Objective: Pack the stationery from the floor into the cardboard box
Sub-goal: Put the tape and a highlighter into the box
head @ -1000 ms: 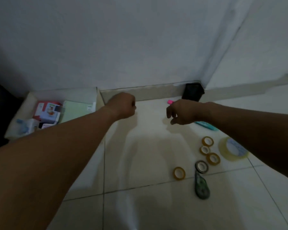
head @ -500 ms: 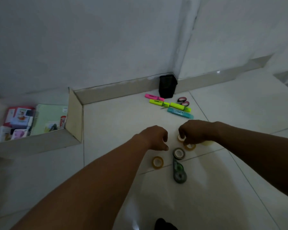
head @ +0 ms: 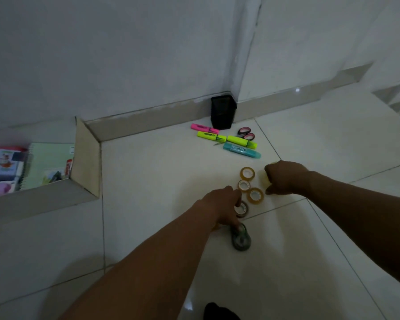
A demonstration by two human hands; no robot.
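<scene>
Glossy white floor tiles [head: 148,181] under round amber tape rolls [head: 247,173], hands curled.

Open shallow cardboard box [head: 86,162] at left on white tiled floor, pale green spiral notebook [head: 47,164] and colourful small packs [head: 2,162] lying flat inside. Near wall corner: pink highlighter [head: 204,128], two yellow-green highlighters [head: 211,136] [head: 241,142], teal marker [head: 241,150], red-handled scissors [head: 246,133], all flat, close together. Nearer: three amber tape rolls [head: 247,173] [head: 244,185] [head: 255,195] flat in tight cluster; dark-rimmed tape roll [head: 242,210] and grey-green correction tape dispenser [head: 240,239] just below, both partly hidden under left hand. Large pale tape roll [head: 264,179] mostly hidden under right hand.
</scene>
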